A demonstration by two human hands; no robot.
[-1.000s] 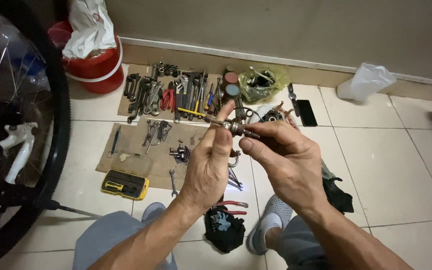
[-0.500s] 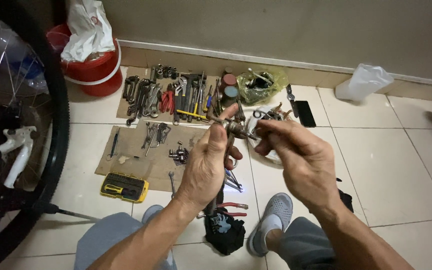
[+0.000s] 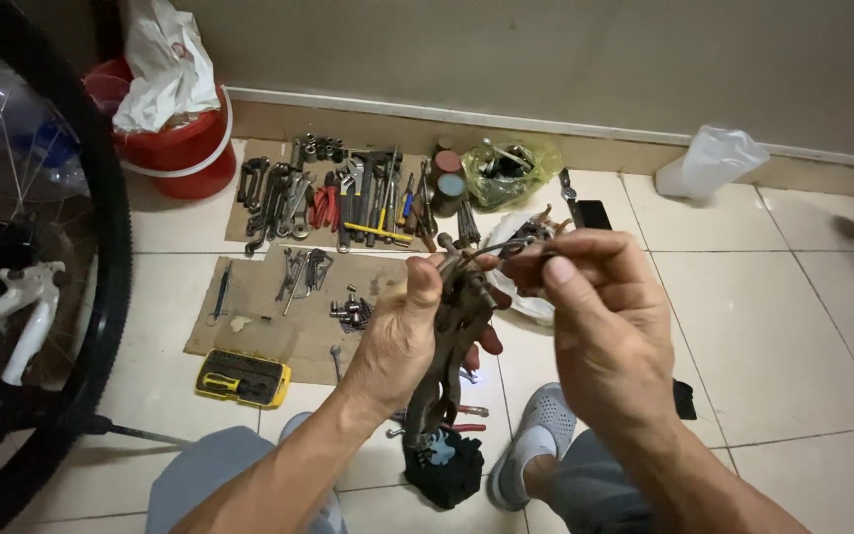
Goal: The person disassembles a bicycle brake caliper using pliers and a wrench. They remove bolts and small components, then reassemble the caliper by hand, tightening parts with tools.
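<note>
My left hand (image 3: 402, 341) grips a dark, greasy metal bicycle part (image 3: 452, 341) that hangs down from the fist, with a small bolt end at its top. My right hand (image 3: 600, 321) pinches a thin metal rod (image 3: 506, 247) between thumb and fingers, its tip close to the top of the part. Both hands are raised above the tiled floor, over my knees and a grey shoe (image 3: 536, 435).
Many hand tools (image 3: 348, 198) lie on cardboard sheets (image 3: 249, 326) by the wall. A yellow bit case (image 3: 242, 377), a red bucket (image 3: 175, 158), a bicycle wheel (image 3: 81, 277), a black rag (image 3: 444, 470), a white plastic bag (image 3: 709, 163) and a green bag (image 3: 506, 173) surround them.
My right hand has drawn away to the right from the part and now holds a thin rod. The left hand has tilted the part so it hangs lower.
</note>
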